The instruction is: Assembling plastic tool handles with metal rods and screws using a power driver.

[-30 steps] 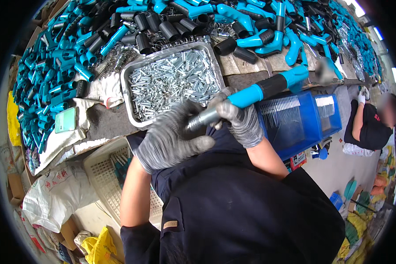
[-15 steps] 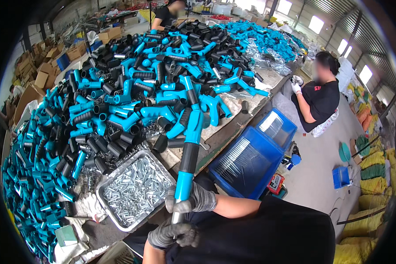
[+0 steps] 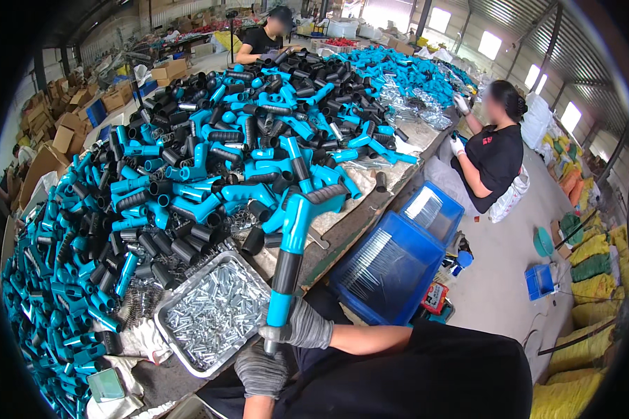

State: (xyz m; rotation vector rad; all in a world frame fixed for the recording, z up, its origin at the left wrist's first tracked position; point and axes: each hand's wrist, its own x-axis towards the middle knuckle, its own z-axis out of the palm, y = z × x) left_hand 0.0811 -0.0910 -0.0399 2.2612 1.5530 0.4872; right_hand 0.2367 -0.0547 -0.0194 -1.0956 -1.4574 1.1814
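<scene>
Head: 2 hands (image 3: pixel 302 325) (image 3: pixel 262 370), apparently around tool (image 3: pixel 287 269).

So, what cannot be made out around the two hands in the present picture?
All in the head view:
Lower tip of the blue-and-black piece: covered by the left hand.
That hand's grip: hidden behind its own back.
Floor of the metal tray: buried under small metal parts.
What the right-hand co-worker handles: too small.

the left hand (image 3: pixel 261 369) and right hand (image 3: pixel 307 324) wear matching knit gloves (image 3: pixel 317 329), mottled in light and dark grey, with snug cuffs (image 3: pixel 326 334). the right forearm (image 3: pixel 372 339) is bare up to a plain black sleeve (image 3: pixel 432 342); loose black cloth (image 3: pixel 426 380) covers the body.
</scene>
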